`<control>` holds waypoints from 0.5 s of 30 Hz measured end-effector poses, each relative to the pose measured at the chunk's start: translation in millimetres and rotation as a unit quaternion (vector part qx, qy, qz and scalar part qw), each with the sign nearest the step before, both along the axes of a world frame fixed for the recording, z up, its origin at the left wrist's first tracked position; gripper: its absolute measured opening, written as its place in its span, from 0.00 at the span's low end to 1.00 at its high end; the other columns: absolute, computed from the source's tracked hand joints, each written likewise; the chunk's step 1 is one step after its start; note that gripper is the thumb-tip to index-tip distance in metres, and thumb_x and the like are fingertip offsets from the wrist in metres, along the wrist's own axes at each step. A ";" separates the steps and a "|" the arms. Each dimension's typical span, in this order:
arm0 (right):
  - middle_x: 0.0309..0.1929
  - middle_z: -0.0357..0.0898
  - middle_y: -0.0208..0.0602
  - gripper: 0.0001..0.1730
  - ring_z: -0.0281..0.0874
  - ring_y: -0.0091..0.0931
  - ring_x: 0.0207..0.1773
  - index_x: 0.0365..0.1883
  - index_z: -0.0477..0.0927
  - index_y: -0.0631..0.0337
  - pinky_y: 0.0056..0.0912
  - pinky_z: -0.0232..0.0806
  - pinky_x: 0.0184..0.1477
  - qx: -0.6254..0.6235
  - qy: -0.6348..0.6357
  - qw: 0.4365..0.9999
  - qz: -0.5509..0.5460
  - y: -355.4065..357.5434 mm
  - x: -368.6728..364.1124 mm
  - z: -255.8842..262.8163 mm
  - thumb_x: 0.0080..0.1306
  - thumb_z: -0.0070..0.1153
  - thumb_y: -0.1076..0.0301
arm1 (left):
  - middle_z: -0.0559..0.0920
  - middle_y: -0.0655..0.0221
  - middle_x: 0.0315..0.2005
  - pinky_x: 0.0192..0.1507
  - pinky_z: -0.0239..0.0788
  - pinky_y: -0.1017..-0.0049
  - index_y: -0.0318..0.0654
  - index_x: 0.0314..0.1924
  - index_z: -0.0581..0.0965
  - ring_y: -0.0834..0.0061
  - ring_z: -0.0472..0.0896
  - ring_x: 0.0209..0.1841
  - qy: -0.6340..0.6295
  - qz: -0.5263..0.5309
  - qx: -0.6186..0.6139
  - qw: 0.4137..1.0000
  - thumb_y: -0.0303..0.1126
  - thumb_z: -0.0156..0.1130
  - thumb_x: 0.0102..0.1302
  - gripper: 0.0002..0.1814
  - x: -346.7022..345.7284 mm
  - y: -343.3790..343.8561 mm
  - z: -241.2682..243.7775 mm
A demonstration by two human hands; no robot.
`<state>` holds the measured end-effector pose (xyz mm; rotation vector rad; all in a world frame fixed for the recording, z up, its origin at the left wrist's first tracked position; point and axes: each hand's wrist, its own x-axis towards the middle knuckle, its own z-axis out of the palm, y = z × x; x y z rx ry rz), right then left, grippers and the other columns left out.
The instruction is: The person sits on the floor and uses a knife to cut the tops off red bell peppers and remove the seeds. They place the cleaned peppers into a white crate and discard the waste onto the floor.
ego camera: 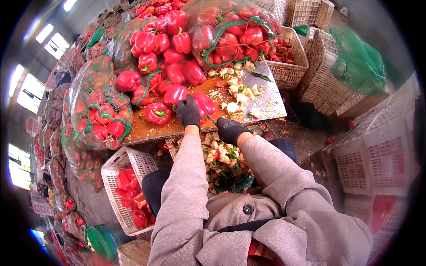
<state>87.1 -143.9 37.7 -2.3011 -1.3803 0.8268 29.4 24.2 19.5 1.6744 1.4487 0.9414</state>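
Note:
On the metal-topped table, my left hand (188, 112) in a dark glove has hold of a red bell pepper (204, 105), its fingers over the pepper's left side. My right hand (230, 129), gloved too, grips a small knife (211, 118). The thin blade points at the lower end of that pepper; whether its tip is inside the flesh cannot be seen. Just left of my left hand lie a whole red pepper (158, 113) with its green stem facing me and another red pepper (175, 94).
Pepper cores and seeds (240, 94) litter the table (273, 105). Mesh sacks of peppers (233, 36) (100, 103) flank a loose pile. A white crate (113, 186) of red pepper pieces stands lower left; more cores (221, 153) lie below the table edge. Stacked crates (376, 149) rise at right.

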 end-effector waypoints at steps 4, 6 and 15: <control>0.41 0.77 0.53 0.14 0.76 0.44 0.47 0.42 0.73 0.63 0.47 0.67 0.49 0.071 -0.035 0.997 0.001 -38.8 5.9 -36.6 0.60 0.48 0.65 | 0.79 0.45 0.28 0.38 0.66 0.57 0.27 0.30 0.78 0.46 0.77 0.34 0.047 -0.006 0.050 0.998 0.53 0.52 0.59 0.28 -0.8 6.5 -5.6; 0.38 0.77 0.52 0.14 0.76 0.45 0.44 0.40 0.73 0.63 0.48 0.67 0.46 0.094 -0.027 0.995 0.008 -54.2 11.9 -33.9 0.59 0.49 0.64 | 0.79 0.45 0.27 0.38 0.66 0.57 0.27 0.29 0.77 0.47 0.77 0.33 0.032 0.009 0.071 0.997 0.55 0.53 0.59 0.30 -0.1 7.8 -6.6; 0.18 0.65 0.27 0.08 0.63 0.19 0.17 0.31 0.66 0.57 0.25 0.57 0.17 0.310 0.471 0.807 -0.175 -30.3 19.0 10.7 0.62 0.52 0.69 | 0.71 0.47 0.50 0.55 0.62 0.66 0.28 0.53 0.68 0.58 0.71 0.51 -0.103 -0.100 0.042 0.989 0.48 0.72 0.47 0.40 -2.2 -33.2 -14.1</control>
